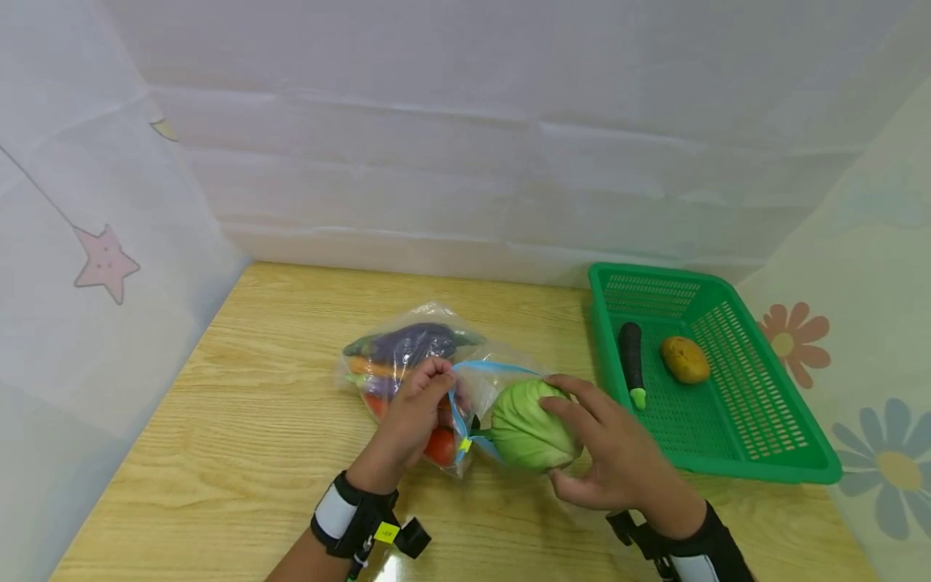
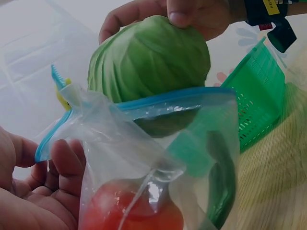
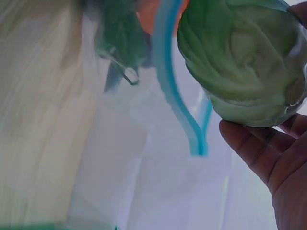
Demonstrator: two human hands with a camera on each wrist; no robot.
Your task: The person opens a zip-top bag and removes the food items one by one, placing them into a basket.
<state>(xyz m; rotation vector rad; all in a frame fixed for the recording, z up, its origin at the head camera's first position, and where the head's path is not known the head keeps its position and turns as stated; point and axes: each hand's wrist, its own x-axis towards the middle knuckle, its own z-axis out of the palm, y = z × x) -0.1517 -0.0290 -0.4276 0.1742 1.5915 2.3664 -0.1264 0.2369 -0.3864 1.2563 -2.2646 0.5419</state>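
A clear zip bag (image 1: 465,339) with a blue seal edge lies on the table, its mouth facing right. My left hand (image 1: 416,408) pinches that blue edge between thumb and fingers. My right hand (image 1: 618,444) grips a green cabbage (image 1: 534,426) right at the bag's mouth. In the left wrist view the cabbage (image 2: 151,62) overlaps the blue edge (image 2: 177,97). Inside the bag are a purple eggplant (image 1: 418,343), an orange carrot-like piece (image 1: 374,369) and a red tomato (image 1: 440,446). A yellow slider (image 1: 465,444) sits at the end of the seal.
A green plastic basket (image 1: 756,465) stands on the right of the table (image 1: 240,420). In it lie a dark, long vegetable with a green tip (image 1: 631,356) and a yellow-brown potato (image 1: 685,360). White sheeting (image 1: 465,162) rises behind the table.
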